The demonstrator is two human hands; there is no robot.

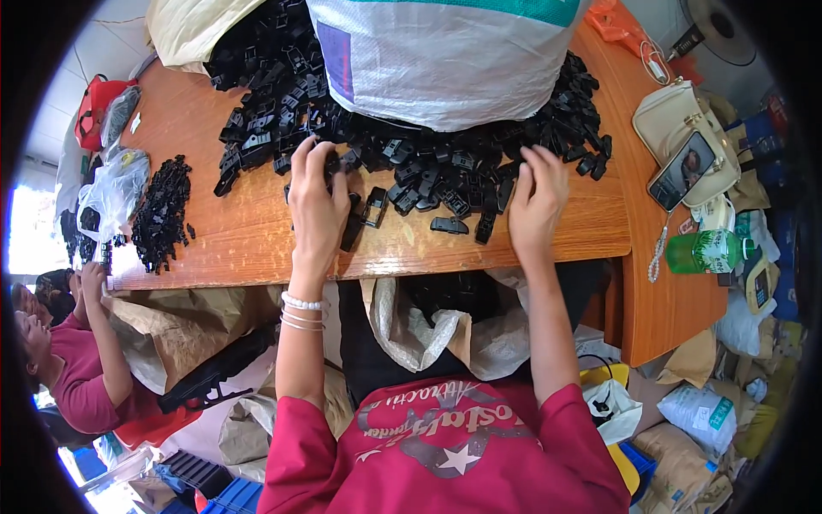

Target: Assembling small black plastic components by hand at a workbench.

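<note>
The left hand (315, 201) and right hand (538, 199) rest spread flat on little black plastic clips (428, 163) piled on the wooden counter (248, 231), holding nothing

The big woven sack (441, 56) runs off the top edge and hides the middle of the pile of black plastic clips (428, 158) beneath it. The left hand (317, 206) lies over several clips, so whether its fingers close on one cannot be told; the right hand (538, 201) likewise shows only its back. The co-worker (73, 360) at the left is cut by the dark rim.
</note>
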